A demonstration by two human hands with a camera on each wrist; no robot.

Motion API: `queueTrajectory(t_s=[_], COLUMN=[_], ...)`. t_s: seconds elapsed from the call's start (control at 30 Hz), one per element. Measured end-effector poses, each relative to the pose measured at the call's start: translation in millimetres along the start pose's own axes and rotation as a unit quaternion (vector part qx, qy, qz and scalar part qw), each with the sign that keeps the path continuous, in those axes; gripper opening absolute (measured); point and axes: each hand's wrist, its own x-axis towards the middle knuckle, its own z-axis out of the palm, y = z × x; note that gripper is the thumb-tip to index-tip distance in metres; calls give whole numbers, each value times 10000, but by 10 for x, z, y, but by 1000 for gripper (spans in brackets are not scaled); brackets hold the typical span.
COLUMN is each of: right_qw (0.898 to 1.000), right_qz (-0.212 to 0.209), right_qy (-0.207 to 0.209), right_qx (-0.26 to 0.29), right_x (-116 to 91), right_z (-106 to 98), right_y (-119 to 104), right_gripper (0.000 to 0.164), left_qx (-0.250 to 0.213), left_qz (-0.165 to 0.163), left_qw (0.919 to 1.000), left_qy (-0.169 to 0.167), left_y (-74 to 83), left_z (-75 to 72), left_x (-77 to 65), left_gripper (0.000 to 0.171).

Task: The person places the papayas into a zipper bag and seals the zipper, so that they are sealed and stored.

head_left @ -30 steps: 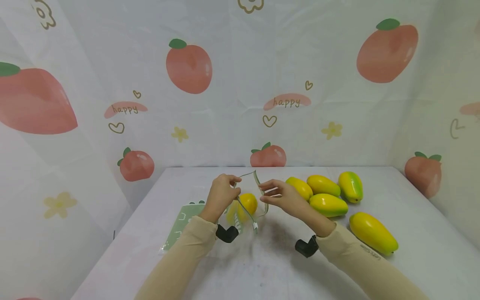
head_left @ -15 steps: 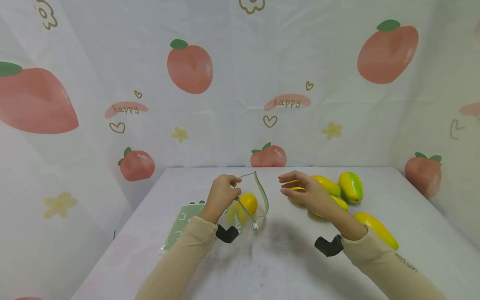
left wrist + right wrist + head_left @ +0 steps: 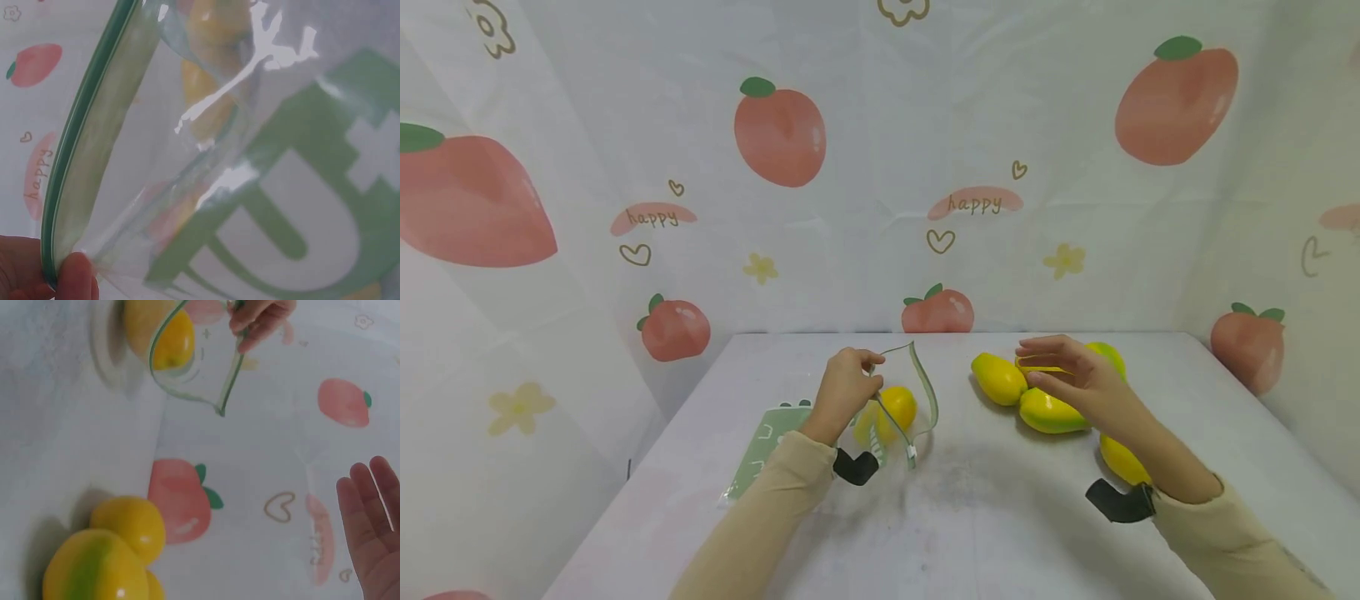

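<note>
My left hand (image 3: 844, 393) pinches the rim of a clear zip bag (image 3: 929, 398) with green edges and green print. In the left wrist view the thumb (image 3: 76, 275) lies against the bag's green zip strip (image 3: 80, 119). The bag's mouth gapes toward the right, and one yellow mango (image 3: 899, 407) shows inside it. My right hand (image 3: 1093, 387) holds nothing; its fingers reach left, spread from the thumb, over the mangoes on the right. Its straight fingers show in the right wrist view. Nearest below it lies a yellow-green mango (image 3: 1051, 413), partly covered by the hand.
Another mango (image 3: 998, 379) lies to the left of the right hand, one (image 3: 1122, 458) lies under the wrist, and others are partly hidden behind the hand. A flat green-printed packet (image 3: 758, 450) lies left on the white table (image 3: 925, 533). A fruit-patterned cloth (image 3: 850, 167) hangs behind.
My right hand has left the bag's rim and moved right, over the mangoes. The left hand and the bag have stayed in place, with the mouth still gaping.
</note>
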Motion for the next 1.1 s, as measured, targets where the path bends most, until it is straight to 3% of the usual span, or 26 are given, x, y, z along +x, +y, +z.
queueTrajectory(t_s=[0.2, 0.5, 0.77, 1.1], right_qw=[9962, 9867, 9835, 9804], right_qz=[60, 237, 344, 435], right_qy=[433, 1095, 1144, 1152], right_qx=[-752, -1178, -1355, -1540], right_x=[-206, -508, -769, -1086], right_z=[-203, -519, -705, -773], right_y=[50, 224, 394, 627], right_gripper=[40, 45, 48, 54], left_qx=[43, -54, -45, -164], left_qz=[18, -18, -21, -98], left_qw=[10000, 10000, 10000, 9998], left_qy=[-5, -12, 1, -36], left_y=[-14, -17, -22, -12], left_z=[13, 21, 10, -3], left_x=[0, -8, -13, -23], left_gripper=[31, 32, 32, 31])
